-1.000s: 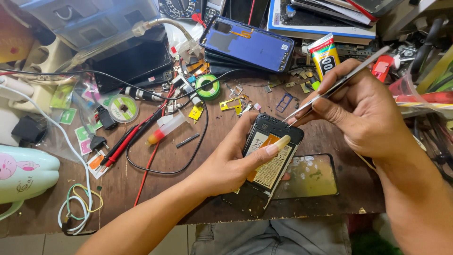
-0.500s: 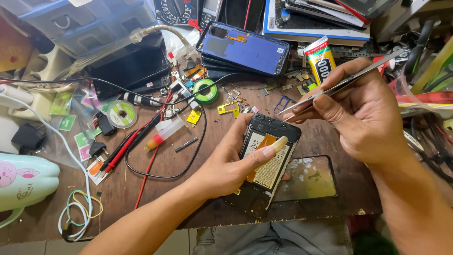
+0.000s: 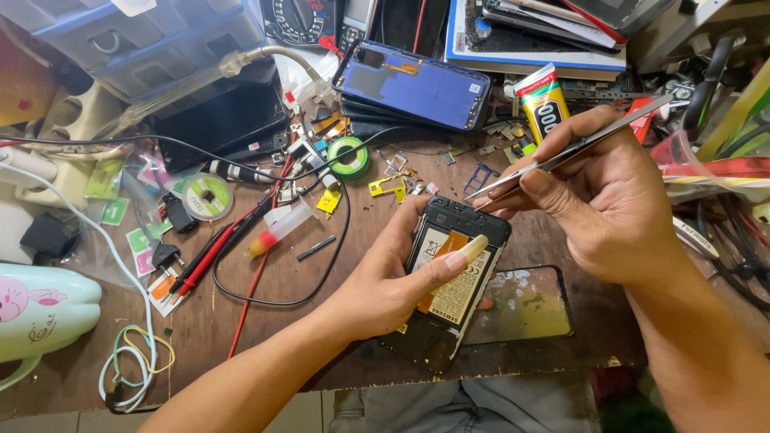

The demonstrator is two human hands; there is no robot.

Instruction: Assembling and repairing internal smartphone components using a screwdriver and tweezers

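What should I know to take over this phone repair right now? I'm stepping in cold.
Left hand holds the opened phone on the wooden bench, thumb across its battery.
Right hand pinches metal tweezers, tips at the phone's top edge.
Done: back cover off; a blue back cover lies further back.
Left: whatever the tweezers are working on at the top edge; I cannot make out the part.

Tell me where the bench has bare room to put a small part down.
Bare wood lies between the looped black cable and the left hand, and along the front edge between the coiled wires and that forearm. The back, around the solder reel and blue cover, is crowded; so is the right side beyond the right hand.
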